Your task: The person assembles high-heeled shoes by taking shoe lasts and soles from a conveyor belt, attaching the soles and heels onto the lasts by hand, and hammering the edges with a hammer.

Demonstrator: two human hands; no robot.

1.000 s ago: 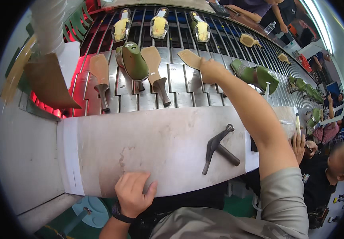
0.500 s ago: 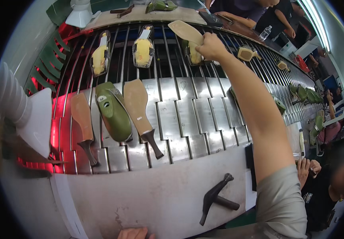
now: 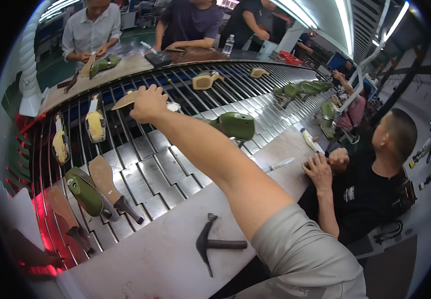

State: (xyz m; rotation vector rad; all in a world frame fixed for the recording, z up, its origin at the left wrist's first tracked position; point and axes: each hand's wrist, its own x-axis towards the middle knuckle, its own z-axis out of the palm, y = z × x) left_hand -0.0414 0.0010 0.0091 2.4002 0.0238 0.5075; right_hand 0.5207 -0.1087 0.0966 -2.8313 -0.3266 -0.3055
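My right arm stretches over the conveyor, and my right hand [image 3: 149, 105] has its fingers curled on a tan shoe sole [image 3: 122, 101]. The hand hides most of that sole and whatever lies under it. Beside it, two upturned shoes with yellow undersides [image 3: 95, 127] [image 3: 61, 143] lie on the rollers. Closer to me, a green shoe [image 3: 86, 193] sits between two tan soles with dark heels [image 3: 103, 178] [image 3: 64, 209]. Another green shoe [image 3: 235, 125] is just past my forearm. My left hand is out of the picture.
A dark hammer [image 3: 225, 244] lies on the pale bench [image 3: 140, 264]. To the right, a co-worker in black [image 3: 360, 184] handles something at the bench. People stand across the conveyor [image 3: 150, 172], near a water bottle [image 3: 229, 45]. Several green shoes [image 3: 302, 89] lie farther along.
The view has swung right and up, so things sit farther left. My right hand stays out over the rollers with the sole, which now shows less. My left hand has left the picture.
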